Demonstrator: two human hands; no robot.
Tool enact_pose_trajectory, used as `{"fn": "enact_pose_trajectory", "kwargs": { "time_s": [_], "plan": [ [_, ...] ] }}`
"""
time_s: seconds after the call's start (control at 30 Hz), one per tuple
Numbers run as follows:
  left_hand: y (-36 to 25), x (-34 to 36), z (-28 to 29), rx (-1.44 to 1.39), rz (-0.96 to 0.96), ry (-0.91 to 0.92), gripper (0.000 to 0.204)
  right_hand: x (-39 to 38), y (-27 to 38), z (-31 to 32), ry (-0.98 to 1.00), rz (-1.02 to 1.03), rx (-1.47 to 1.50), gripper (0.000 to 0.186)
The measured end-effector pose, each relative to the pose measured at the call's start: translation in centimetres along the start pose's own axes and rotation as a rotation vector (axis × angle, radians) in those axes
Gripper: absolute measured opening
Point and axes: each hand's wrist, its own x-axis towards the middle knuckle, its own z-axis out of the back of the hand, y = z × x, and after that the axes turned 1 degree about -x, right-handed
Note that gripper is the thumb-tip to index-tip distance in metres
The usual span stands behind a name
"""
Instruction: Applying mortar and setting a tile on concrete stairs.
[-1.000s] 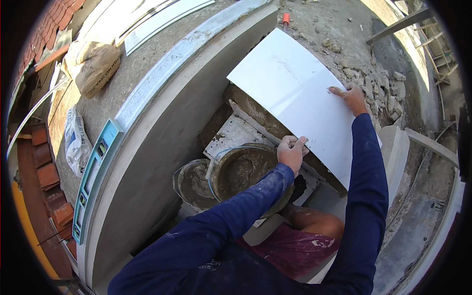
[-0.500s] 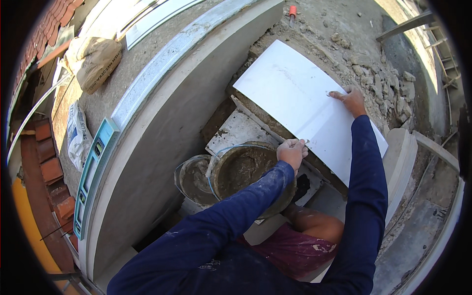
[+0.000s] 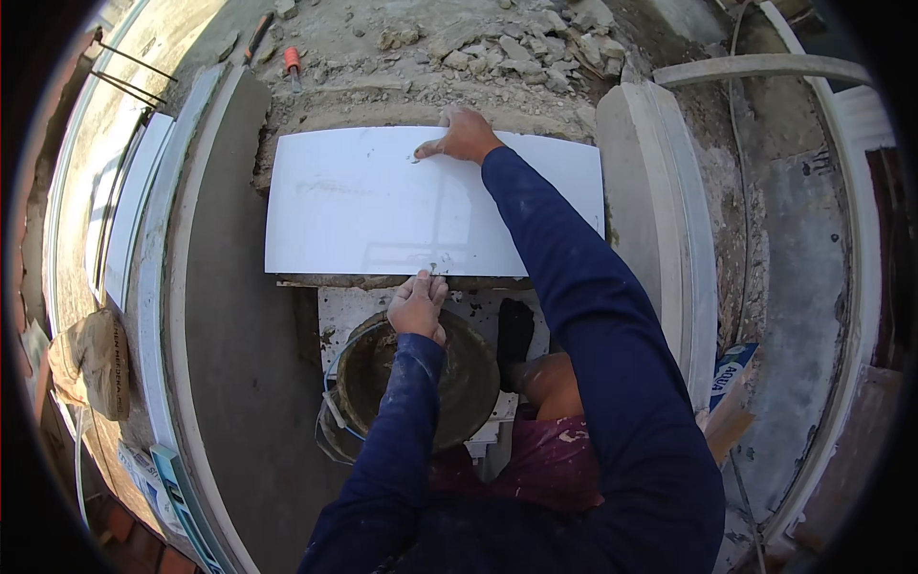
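A large white rectangular tile lies across a rough mortar-covered step between two low walls. My left hand grips the middle of its near edge, thumb and fingertips at the rim. At the far edge my right hand holds on, its thumb on the glossy face and its fingers over the back edge. Below my left hand stands a round bucket with grey mortar inside, partly covered by my left forearm. Small dark crumbs sit on the tile near my left fingertips.
Walls flank the step on the left and right. Beyond the tile lie broken rubble and a red-handled tool. A teal spirit level and a brown paper sack are at the left. My foot is beside the bucket.
The view has turned, so the tile now appears straight across instead of slanted. Both hands stay at its near and far edges. The smaller bucket is now mostly hidden.
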Motion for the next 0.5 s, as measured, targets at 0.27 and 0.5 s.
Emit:
{"fn": "enact_pose_trajectory", "kwargs": {
  "time_s": [0.27,0.5],
  "plan": [
    [-0.1,-0.2,0.7,-0.023,0.008,-0.052,0.015,-0.3,1.4,-0.7,0.05,-0.008,0.015,0.075],
    [-0.6,-0.7,-0.1,-0.03,0.039,-0.056,0.019,-0.6,0.9,-0.4,0.015,0.018,0.028,0.069]
  ]
}}
